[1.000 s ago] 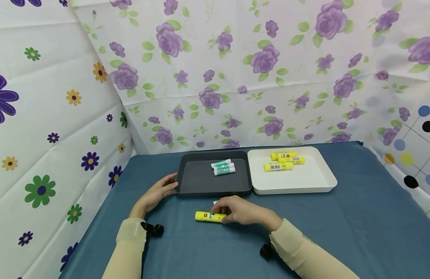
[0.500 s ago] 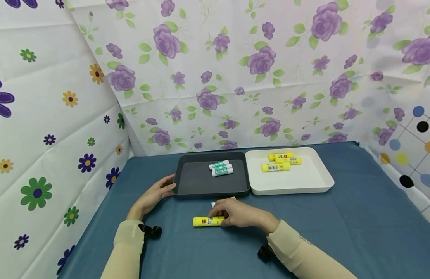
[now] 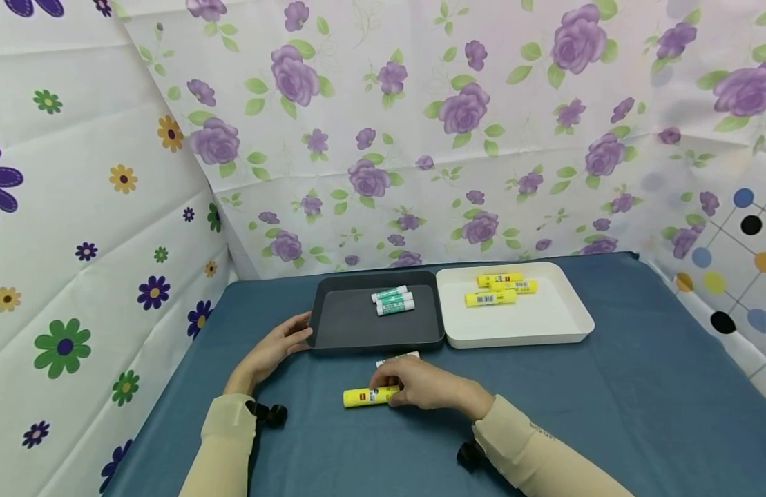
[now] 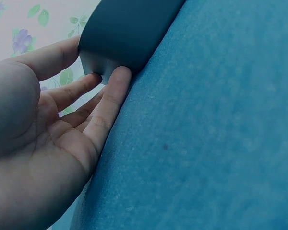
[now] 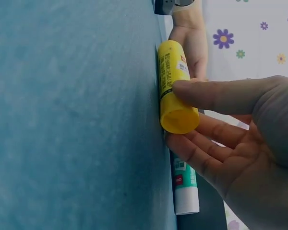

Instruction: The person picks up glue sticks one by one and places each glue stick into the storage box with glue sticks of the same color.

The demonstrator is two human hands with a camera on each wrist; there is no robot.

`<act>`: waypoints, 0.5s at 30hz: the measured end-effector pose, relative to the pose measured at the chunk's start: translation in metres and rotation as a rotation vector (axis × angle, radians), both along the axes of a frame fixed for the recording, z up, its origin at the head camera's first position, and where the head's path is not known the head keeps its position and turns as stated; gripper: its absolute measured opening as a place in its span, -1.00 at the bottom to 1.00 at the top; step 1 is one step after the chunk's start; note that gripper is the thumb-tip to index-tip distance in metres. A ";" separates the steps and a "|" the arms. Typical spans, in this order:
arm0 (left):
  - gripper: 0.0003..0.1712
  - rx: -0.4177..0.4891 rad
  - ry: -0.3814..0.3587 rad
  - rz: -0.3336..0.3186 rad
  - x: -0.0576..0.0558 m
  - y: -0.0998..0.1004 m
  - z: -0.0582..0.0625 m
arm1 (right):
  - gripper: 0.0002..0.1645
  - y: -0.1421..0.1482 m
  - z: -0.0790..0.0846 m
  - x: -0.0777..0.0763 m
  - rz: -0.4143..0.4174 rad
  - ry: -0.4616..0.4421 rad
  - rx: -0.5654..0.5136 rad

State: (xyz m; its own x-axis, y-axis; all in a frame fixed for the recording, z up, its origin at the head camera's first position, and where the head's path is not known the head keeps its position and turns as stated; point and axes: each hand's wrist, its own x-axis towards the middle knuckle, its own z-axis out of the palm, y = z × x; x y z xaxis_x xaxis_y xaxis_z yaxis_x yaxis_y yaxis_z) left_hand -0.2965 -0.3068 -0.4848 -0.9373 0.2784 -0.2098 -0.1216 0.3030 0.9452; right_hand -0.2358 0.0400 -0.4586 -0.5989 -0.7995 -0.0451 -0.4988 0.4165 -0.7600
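My right hand (image 3: 423,384) pinches a yellow glue stick (image 3: 358,397) between thumb and fingers, low over the cloth or on it. In the right wrist view, the thumb lies along the near side of this glue stick (image 5: 172,67). Just behind the hand lies a white-and-green glue stick (image 3: 409,357), partly covered by the fingers. Its white cap and green label (image 5: 186,191) show beneath the fingers in the right wrist view. My left hand (image 3: 275,350) rests its fairly straight fingers against the left side of the dark grey tray (image 3: 339,344); the fingertips touch the tray corner (image 4: 117,45).
Several white-and-green glue sticks (image 3: 396,305) lie in the dark tray. Beside it on the right stands a white tray (image 3: 532,330) with several yellow glue sticks (image 3: 490,297). Blue cloth (image 3: 333,455) covers the table, and flowered sheets (image 3: 383,138) hang behind.
The right hand and the yellow glue stick have shifted slightly towards me, showing more of the white-and-green one behind. The left hand stays at the tray. The head view has moved a little.
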 end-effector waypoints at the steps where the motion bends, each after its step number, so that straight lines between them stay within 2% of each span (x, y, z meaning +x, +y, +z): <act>1: -0.20 -0.001 0.001 -0.004 0.000 0.000 0.000 | -0.61 0.000 0.000 0.000 -0.003 0.001 0.001; 8: -0.21 -0.007 0.007 -0.011 -0.002 -0.001 -0.002 | -0.63 0.011 0.005 -0.007 -0.018 -0.010 -0.039; 15: -0.23 0.014 0.005 -0.005 -0.001 -0.001 -0.002 | -0.63 0.026 0.016 -0.014 -0.042 -0.010 -0.071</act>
